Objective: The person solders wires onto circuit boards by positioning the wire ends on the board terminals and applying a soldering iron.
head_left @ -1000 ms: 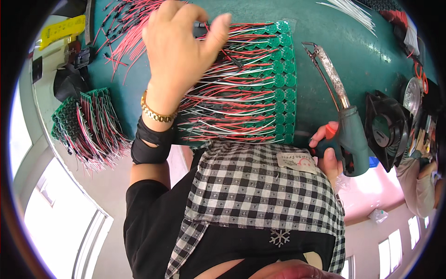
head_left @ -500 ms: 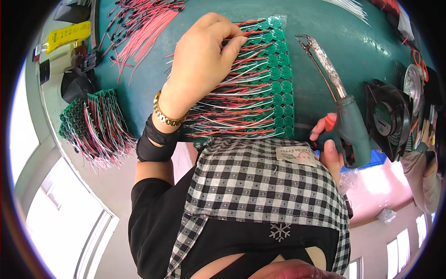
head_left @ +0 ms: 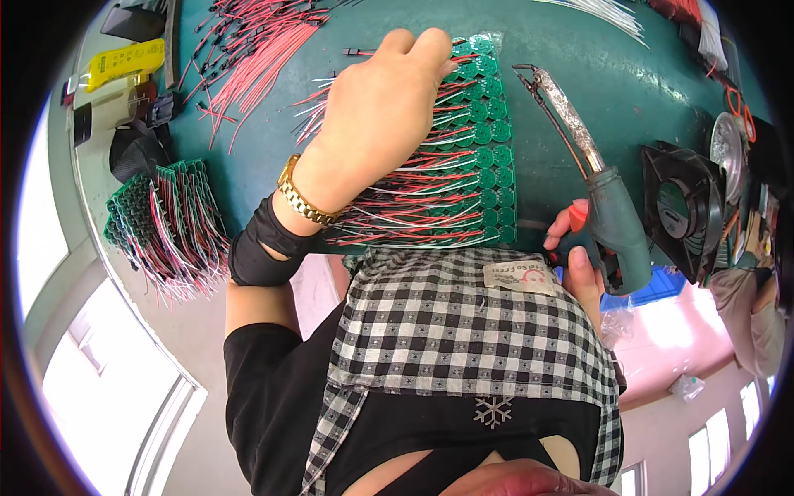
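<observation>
My left hand (head_left: 385, 112) is closed over the upper end of a green circuit board panel (head_left: 503, 178), fingertips pinched on wires (head_left: 463, 60) beside its top rows. The curled fingers partly hide the grip. Rows of round boards make up the panel, with red, black and white wires (head_left: 430, 198) fanning out leftward. A wire with a black connector (head_left: 349, 52) sticks out left of the hand. Below and right of the panel, my right hand (head_left: 583, 269) is wrapped round the handle of a dark green soldering gun (head_left: 620, 223). Its metal tip (head_left: 529, 73) points up and away, apart from the boards.
Loose red wires (head_left: 260, 62) with black connectors lie at the far left. A stack of wired boards (head_left: 169, 215) rests on the left edge, near a yellow device (head_left: 126, 64). To the right stand a black fan (head_left: 682, 207) and orange-handled scissors (head_left: 740, 112). White wires (head_left: 608, 16) lie far back.
My left hand has shifted a little to the right, over the top rows. Wire ends and a black connector now show on its left. My right hand still holds the soldering gun.
</observation>
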Available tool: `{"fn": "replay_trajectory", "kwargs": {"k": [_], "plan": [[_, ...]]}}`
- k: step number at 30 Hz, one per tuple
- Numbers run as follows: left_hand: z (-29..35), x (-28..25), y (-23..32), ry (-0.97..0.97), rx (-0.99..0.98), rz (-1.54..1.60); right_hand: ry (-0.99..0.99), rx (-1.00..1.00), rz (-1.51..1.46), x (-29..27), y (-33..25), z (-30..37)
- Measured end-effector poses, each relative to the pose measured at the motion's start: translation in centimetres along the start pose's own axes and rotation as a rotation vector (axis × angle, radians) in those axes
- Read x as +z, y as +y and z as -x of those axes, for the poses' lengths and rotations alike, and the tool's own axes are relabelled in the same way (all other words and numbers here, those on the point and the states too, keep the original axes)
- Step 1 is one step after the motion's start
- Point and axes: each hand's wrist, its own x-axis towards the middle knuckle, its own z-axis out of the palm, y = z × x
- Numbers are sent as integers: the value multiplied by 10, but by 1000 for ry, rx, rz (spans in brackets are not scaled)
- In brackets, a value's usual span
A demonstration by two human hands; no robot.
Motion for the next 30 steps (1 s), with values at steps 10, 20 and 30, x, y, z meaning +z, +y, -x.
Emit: {"fn": "replay_trajectory", "kwargs": {"k": [10, 20, 30], "plan": [[23, -55, -5, 232, -326, 288, -55, 44, 9, -8, 1, 2], [16, 15, 4, 33, 192, 287, -56, 43, 79, -4, -2, 6], [13, 36, 0, 146, 96, 295, -50, 179, 6, -2, -6, 14]]}}
